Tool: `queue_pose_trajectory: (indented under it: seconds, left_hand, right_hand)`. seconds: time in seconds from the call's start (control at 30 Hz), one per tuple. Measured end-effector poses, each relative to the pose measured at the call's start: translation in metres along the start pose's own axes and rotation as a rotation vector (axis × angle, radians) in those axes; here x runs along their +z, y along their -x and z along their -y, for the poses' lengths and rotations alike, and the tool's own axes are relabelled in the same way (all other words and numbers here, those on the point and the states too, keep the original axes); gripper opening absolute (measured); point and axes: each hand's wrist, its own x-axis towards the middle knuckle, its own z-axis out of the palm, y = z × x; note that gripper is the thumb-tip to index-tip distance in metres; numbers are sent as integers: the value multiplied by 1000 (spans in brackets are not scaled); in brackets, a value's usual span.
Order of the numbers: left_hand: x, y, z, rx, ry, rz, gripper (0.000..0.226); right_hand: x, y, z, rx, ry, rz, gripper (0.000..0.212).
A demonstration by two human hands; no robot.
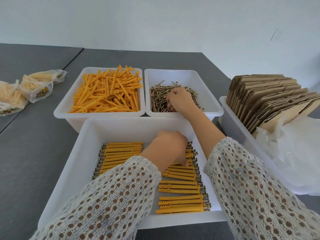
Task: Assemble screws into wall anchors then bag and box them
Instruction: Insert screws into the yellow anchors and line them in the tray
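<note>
Loose orange wall anchors (107,94) fill the back left white bin (69,108). Brass screws (159,99) lie in the back right bin (213,108). My right hand (180,99) reaches into that pile, its fingers curled down among the screws; what they hold is hidden. The near white bin (90,135) holds two rows of assembled anchors with screws (121,153). My left hand (170,148) is low over the right row (181,187), fingers bent down onto an assembled anchor; I cannot see whether it grips one.
Clear bags of packed anchors (34,87) lie on the grey table (34,144) at far left. A white bin (232,125) at right holds flat cardboard boxes (270,101) and crumpled clear plastic bags (294,153).
</note>
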Motion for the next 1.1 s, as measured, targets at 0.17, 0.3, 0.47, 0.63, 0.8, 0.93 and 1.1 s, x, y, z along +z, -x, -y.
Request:
queue_pose_trajectory:
  seconds: [0.17,0.3,0.47,0.63,0.8,0.93,1.1]
  left_hand:
    - [2,-3,0,-3,5,-15,47]
    - [1,-3,2,-3,5,-31,44]
    - [0,-2,2,-6,8,-54,42]
    - [1,-3,3,-4,-1,-59,42]
    - [8,-13,9,18,116,-92,49]
    - [12,-16,11,26,197,-159,55]
    - [-6,-8,16,124,201,-235,32]
  right_hand:
    - [5,1,1,-38,275,88,33]
    - [9,0,0,-3,418,141,33]
    - [11,-2,2,57,507,184,30]
    - [12,-5,2,98,547,225,32]
    - [12,-6,3,101,565,252,33]
    - [11,-4,3,89,572,216,31]
    - [10,-1,1,24,501,48,36]
